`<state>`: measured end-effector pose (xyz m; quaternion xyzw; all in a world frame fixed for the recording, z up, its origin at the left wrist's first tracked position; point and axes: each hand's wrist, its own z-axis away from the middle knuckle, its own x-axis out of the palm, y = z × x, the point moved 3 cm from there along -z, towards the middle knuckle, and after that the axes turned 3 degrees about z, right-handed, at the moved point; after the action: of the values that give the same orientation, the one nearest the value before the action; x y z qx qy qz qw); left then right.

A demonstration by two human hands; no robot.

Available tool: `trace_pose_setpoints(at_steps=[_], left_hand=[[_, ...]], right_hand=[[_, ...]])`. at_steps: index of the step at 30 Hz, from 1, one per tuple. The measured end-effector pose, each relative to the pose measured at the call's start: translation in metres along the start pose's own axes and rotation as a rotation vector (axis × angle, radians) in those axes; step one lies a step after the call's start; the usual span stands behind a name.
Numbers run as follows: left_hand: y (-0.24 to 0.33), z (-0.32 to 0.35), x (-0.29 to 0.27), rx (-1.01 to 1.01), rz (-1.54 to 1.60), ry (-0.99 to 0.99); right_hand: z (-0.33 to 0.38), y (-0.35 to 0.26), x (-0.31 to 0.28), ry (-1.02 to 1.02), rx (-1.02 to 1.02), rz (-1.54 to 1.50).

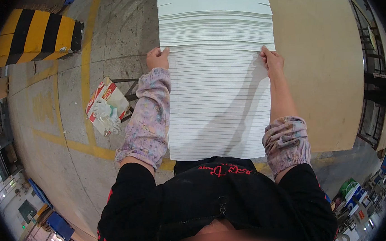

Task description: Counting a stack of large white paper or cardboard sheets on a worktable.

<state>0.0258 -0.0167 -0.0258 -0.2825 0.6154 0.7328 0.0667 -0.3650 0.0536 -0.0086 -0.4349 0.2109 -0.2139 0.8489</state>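
Note:
A long spread of white sheets (219, 105) runs from near my body to the far side, crossed by many even lines. Whether these are printed or overlapping edges, I cannot tell. Farther off, a band of layered sheet edges (215, 28) lies across the spread. My left hand (158, 59) pinches the left edge of a white sheet at the near side of that band, thumb on top. At the same level on the right, my right hand (271, 60) grips the sheet's opposite edge between thumb and fingers. Both forearms wear patterned sleeve covers.
A tan board surface (318, 65) extends to the right of the sheets. On the left, a stool (130, 96) holds a red-and-white carton piece with pale gloves (105, 116). A yellow-and-black striped barrier (37, 36) stands on the concrete floor at far left.

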Motion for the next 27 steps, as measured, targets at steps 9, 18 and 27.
trace_pose_setpoints(at_steps=[9, 18, 27], left_hand=[[-0.001, 0.005, -0.004, 0.045, 0.557, -0.176], [0.009, 0.006, 0.007, 0.001, 0.452, -0.114], [-0.022, -0.011, 0.002, -0.078, 0.689, -0.219]], right_hand=[[0.028, 0.002, 0.018, -0.449, 0.084, -0.185], [0.089, -0.007, 0.090, -0.801, 0.298, -0.592], [0.047, 0.005, 0.040, -0.480, 0.082, -0.519]])
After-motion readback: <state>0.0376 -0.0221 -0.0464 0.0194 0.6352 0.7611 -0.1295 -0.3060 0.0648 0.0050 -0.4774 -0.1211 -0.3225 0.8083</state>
